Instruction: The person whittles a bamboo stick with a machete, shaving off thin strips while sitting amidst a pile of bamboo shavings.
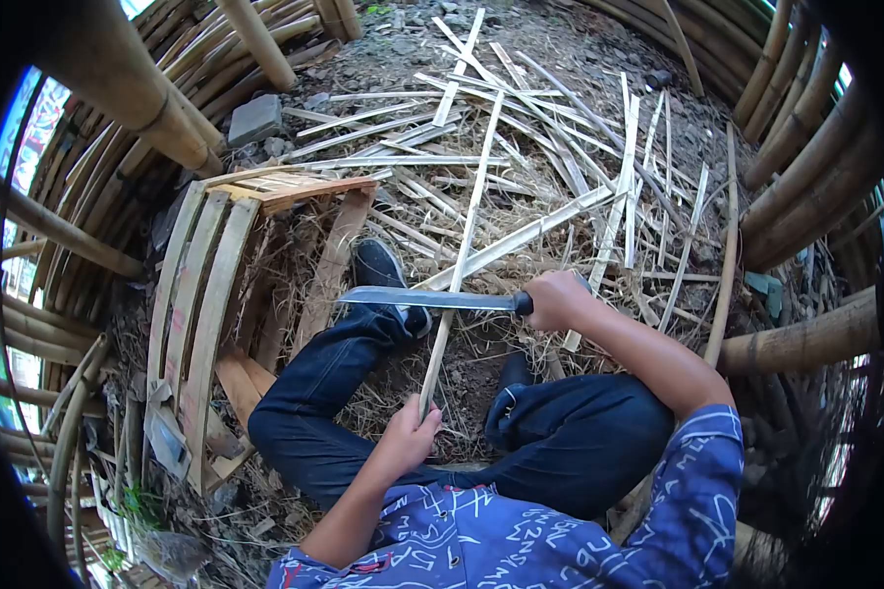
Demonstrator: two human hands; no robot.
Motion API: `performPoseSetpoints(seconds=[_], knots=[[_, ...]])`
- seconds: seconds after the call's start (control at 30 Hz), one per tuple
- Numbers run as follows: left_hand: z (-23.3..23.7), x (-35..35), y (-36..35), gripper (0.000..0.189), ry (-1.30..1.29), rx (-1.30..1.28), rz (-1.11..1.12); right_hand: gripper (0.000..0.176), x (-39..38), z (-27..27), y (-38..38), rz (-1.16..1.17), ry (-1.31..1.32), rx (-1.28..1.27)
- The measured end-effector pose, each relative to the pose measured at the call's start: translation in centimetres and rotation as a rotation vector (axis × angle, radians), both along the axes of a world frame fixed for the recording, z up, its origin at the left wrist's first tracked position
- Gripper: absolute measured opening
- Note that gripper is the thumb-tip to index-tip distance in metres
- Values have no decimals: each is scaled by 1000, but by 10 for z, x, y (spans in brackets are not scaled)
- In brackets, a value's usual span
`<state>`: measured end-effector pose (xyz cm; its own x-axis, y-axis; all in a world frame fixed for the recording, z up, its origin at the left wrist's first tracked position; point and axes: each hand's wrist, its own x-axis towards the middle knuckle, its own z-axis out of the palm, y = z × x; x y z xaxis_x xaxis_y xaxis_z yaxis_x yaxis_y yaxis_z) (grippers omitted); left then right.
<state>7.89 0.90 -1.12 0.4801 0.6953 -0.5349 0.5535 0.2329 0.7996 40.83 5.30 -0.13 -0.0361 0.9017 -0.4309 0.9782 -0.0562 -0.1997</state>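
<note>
My left hand [409,434] is closed round the lower end of a long, pale bamboo strip [470,211], which slants up and away from me between my legs. In my right hand [557,300] is the dark handle of a machete [432,297]. Its long blade points left and crosses over the strip, a little above my knees. The blade's tip reaches over my shoe [379,263] on the left side. Around the far end of the strip, many split bamboo strips [550,128] lie crisscrossed on the ground.
A slatted wooden crate [204,294] rests on its side at the left. Beyond it sits a grey block [255,120]. Thick bamboo poles [133,83] and bamboo walls [805,128] close in both sides. Dry shavings and soil cover the ground.
</note>
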Motion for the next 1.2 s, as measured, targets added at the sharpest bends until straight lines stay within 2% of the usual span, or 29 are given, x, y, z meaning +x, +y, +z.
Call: performPoseSetpoints(seconds=[0.07, 0.13, 0.23, 0.3, 0.37, 0.43, 0.5, 0.53, 0.57, 0.63, 0.73, 0.83, 0.93, 1.1, 1.17, 1.2], knots=[[2, -2, -1, 19, 18, -82, 28, 28, -10, 6, 0, 19, 1, -25], [1, -3, -6, 19, 85, 147, -66, 26, -19, 14, -2, 11, 20, -66], [41, -3, -9, 19, 74, 71, -67, 26, -16, 14, 5, 16, 3, -6], [50, -13, -17, 18, 56, 77, -62, 27, -10, 16, 16, 31, -50, -6], [65, -24, -24, 18, 36, 83, -58, 29, 8, 1, 27, -192, -96, 33], [84, -37, -28, 19, 136, -113, -119, 30, 32, -12, 37, -317, -109, -27], [84, -50, -36, 19, 138, -65, -121, 30, 55, -15, 36, -430, -113, -2], [84, -54, -39, 18, 118, -35, -108, 21, 62, -14, 31, -433, -116, 49], [85, -57, -40, 18, 96, -8, -95, 22, 60, -8, 26, -409, -133, 97], [79, -55, -37, 18, 120, -33, -89, 26, 59, -13, 22, -401, -104, -27], [72, -46, -28, 18, 144, -46, -101, 22, 34, -16, 5, -309, 68, 19], [67, -43, -21, 14, 93, -44, -66, 25, 8, -8, -3, -53, 96, -34], [66, -43, -22, 14, 79, -63, -55, 27, -21, 6, 4, 42, -25, -111], [69, -57, -33, 13, 78, -136, -21, 25, 1, -15, 12, -80, 35, -46], [76, -61, -34, 15, 85, -160, -18, 24, 22, -29, 14, -282, 29, -1], [77, -62, -33, 18, 85, -176, -26, 24, 32, -33, 16, -282, 31, -2]])
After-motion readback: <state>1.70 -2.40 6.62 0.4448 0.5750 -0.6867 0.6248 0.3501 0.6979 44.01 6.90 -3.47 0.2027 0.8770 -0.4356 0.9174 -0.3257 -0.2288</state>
